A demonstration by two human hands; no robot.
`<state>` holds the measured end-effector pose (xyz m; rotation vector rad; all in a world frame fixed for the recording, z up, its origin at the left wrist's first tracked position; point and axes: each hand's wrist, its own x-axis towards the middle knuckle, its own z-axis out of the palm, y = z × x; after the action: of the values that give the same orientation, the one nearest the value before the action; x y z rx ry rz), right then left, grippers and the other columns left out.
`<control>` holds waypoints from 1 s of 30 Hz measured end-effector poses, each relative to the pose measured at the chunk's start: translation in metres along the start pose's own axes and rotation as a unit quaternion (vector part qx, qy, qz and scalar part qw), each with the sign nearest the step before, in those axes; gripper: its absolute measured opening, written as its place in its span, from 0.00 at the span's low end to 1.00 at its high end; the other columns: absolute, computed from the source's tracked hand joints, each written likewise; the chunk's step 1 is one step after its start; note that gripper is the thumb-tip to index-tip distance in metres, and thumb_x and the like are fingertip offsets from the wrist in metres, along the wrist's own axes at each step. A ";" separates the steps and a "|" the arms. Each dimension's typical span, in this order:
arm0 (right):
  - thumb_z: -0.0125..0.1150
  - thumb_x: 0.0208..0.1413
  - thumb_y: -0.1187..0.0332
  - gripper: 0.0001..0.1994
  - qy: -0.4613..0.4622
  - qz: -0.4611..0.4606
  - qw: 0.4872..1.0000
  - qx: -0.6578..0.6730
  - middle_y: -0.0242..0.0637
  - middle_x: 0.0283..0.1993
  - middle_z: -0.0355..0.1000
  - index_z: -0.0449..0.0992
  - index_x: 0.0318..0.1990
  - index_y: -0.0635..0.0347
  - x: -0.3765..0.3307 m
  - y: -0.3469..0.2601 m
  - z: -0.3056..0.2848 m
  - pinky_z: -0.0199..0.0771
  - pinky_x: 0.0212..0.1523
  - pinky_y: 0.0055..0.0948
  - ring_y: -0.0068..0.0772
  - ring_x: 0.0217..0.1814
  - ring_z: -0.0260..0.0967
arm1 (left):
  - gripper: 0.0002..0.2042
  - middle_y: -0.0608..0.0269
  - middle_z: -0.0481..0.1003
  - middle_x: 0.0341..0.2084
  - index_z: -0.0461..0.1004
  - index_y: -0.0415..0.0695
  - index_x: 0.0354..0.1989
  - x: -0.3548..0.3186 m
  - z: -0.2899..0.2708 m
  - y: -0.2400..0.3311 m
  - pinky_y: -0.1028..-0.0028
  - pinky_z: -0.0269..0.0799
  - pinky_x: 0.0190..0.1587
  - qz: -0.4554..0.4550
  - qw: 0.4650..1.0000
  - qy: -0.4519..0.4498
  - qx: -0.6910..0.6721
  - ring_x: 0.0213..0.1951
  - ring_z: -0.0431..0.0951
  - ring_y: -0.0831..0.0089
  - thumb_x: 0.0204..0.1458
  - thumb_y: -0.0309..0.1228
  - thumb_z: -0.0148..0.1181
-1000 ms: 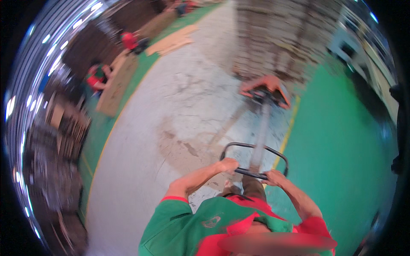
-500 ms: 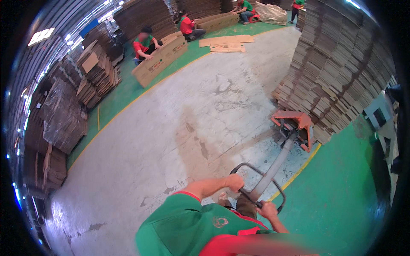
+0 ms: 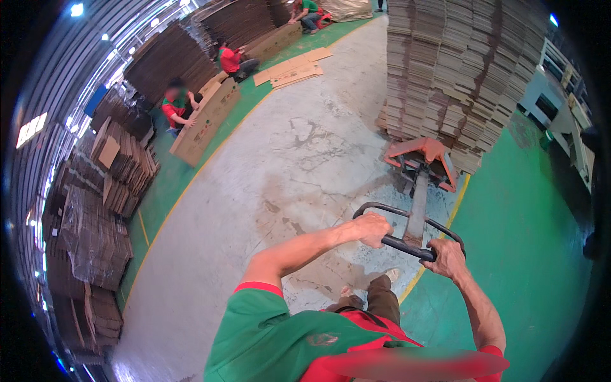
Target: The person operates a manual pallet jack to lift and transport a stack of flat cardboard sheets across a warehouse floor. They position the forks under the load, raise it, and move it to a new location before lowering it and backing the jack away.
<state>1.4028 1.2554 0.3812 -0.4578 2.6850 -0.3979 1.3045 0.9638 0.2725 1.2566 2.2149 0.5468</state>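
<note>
Both my hands are wrapped round the dark loop handle [image 3: 407, 247] of an orange pallet jack [image 3: 428, 150]. My left hand [image 3: 373, 229] grips the bar's left part, with that arm bent across in front of me. My right hand [image 3: 447, 258] holds the right end, its arm reaching forward. A grey shaft [image 3: 417, 207] runs from the handle to the jack's orange body. Just beyond that body rises a tall stack of flat cardboard [image 3: 445, 76]; the forks are hidden under it.
A yellow floor line [image 3: 461, 197] divides grey concrete from green floor on my right. Several people sit far left, one by a long cardboard sheet [image 3: 207, 124]. Wrapped cardboard stacks [image 3: 95, 239] line the left side. A grey-blue machine [image 3: 541, 99] stands far right.
The handle now sits farther from my body, and both arms are stretched out more. The view has turned, so the stack and the people appear farther left.
</note>
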 end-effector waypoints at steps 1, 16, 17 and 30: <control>0.79 0.42 0.56 0.21 0.017 -0.005 1.000 0.006 0.46 0.35 0.80 0.81 0.42 0.56 0.001 0.001 0.003 0.80 0.42 0.46 0.52 0.40 0.79 | 0.21 0.46 0.82 0.33 0.80 0.42 0.42 -0.001 0.001 -0.001 0.49 0.79 0.43 0.008 0.999 0.036 -0.016 0.40 0.83 0.45 0.43 0.43 0.71; 0.67 0.54 0.43 0.28 -0.228 0.058 0.969 0.080 0.53 0.41 0.81 0.78 0.56 0.50 -0.033 0.045 0.140 0.79 0.47 0.55 0.60 0.47 0.79 | 0.24 0.47 0.83 0.42 0.81 0.46 0.47 0.025 0.141 0.001 0.52 0.78 0.50 -0.046 0.967 -0.248 -0.036 0.47 0.83 0.48 0.48 0.52 0.70; 0.68 0.54 0.45 0.26 -0.221 0.069 0.969 0.084 0.53 0.40 0.80 0.78 0.52 0.53 -0.030 0.047 0.105 0.79 0.45 0.56 0.61 0.46 0.79 | 0.24 0.47 0.83 0.41 0.81 0.47 0.48 0.028 0.105 0.003 0.52 0.78 0.49 -0.040 0.972 -0.221 -0.063 0.47 0.83 0.48 0.49 0.51 0.70; 0.73 0.46 0.41 0.28 -0.070 0.036 0.996 0.047 0.46 0.35 0.80 0.80 0.43 0.56 -0.021 0.067 0.103 0.80 0.40 0.51 0.55 0.39 0.79 | 0.22 0.45 0.82 0.33 0.80 0.45 0.46 0.042 0.093 0.003 0.49 0.80 0.42 -0.027 0.995 -0.090 -0.025 0.39 0.84 0.45 0.47 0.45 0.68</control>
<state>1.4465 1.3028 0.2747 -0.3464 2.5269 -0.4511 1.3465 1.0093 0.1922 1.1697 2.0661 0.4462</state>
